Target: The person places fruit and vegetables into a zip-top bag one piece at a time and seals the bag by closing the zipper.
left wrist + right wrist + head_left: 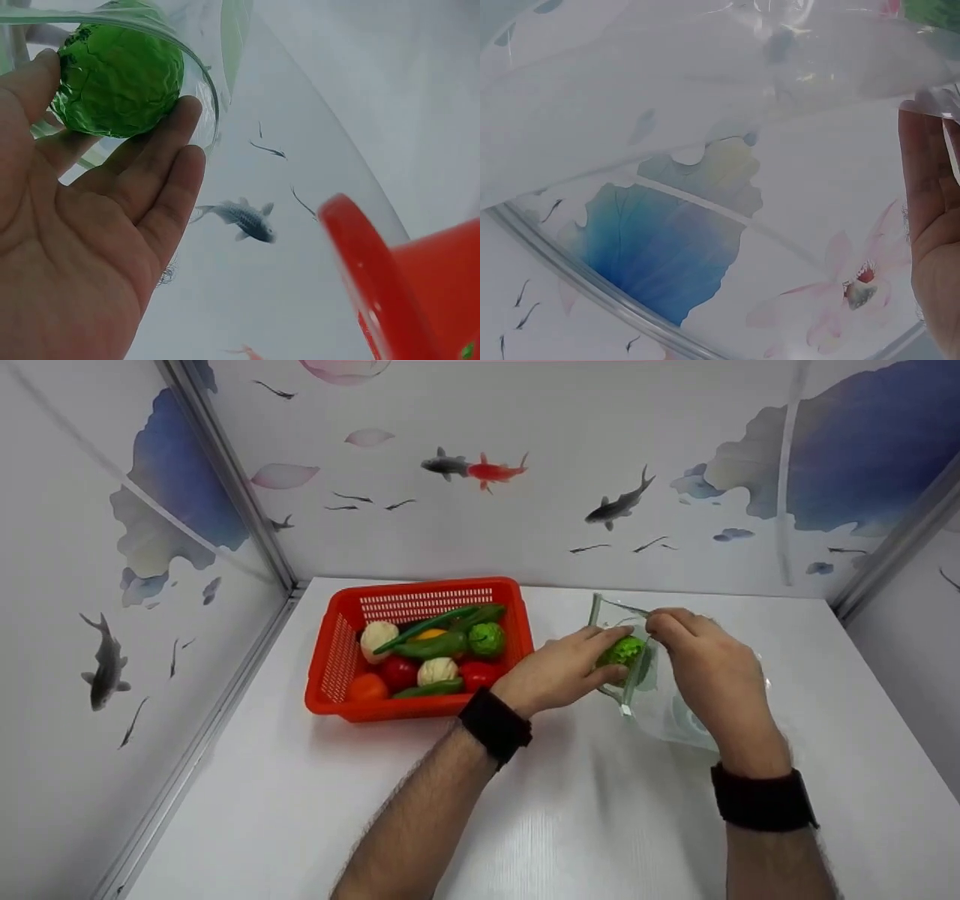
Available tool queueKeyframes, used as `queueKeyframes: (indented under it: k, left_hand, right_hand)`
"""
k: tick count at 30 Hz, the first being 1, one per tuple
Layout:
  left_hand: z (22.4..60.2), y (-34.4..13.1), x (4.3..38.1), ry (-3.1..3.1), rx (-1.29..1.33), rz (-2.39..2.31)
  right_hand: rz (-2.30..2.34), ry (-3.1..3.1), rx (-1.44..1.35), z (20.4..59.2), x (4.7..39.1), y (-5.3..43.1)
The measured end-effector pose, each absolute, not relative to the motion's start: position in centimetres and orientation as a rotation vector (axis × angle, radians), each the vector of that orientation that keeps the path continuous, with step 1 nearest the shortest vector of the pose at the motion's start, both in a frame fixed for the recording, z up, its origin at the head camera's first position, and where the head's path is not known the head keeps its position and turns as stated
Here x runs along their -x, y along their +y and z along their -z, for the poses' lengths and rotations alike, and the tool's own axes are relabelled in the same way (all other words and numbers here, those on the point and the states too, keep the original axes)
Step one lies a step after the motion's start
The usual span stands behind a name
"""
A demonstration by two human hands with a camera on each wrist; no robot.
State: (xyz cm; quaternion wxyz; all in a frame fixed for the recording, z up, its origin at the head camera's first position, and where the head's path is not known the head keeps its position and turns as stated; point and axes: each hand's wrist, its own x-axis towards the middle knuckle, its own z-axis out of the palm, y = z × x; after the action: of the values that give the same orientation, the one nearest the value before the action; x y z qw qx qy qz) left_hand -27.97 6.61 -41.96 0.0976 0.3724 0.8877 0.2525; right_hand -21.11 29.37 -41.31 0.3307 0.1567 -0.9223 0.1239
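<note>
My left hand (pixel 556 669) holds a round, crinkled green cabbage (pixel 624 649) between thumb and fingers, at the mouth of a clear plastic zip bag (pixel 686 724). In the left wrist view, the cabbage (pixel 120 75) sits against the fingers, with the bag's rim (pixel 204 67) curving over and beside it. My right hand (pixel 712 679) pinches the green-edged opening of the bag from the right. The right wrist view shows the bag's film (pixel 705 97) stretching away from the right hand (pixel 937 187), whose fingertips are partly cut off by the frame.
Left of the hands stands a red plastic basket (pixel 322 690) of vegetables, among them a dark-red round one (pixel 399 672), a white one (pixel 379 640), green peppers (pixel 431 646) and another green cabbage (pixel 487 639). White panels printed with fish (pixel 621 502) enclose the white table (pixel 300 810).
</note>
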Motion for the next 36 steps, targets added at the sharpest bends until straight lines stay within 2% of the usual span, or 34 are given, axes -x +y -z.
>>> queueKeyframes:
  k: [14, 24, 36]
  left_hand:
    - [41.7, 4.1, 28.3, 2.796, -1.11, -0.755]
    - [40.8, 0.1, 29.1, 2.924, -0.793, -0.576]
    - [41.7, -3.2, 28.6, 2.924, -0.601, -0.427]
  right_hand:
    - [-0.47, -2.375, -0.173, 41.0, 21.3, 30.1]
    - [-0.525, -2.378, -0.114, 40.7, 21.4, 30.5]
    - [-0.54, -2.391, -0.066, 40.5, 21.2, 31.1]
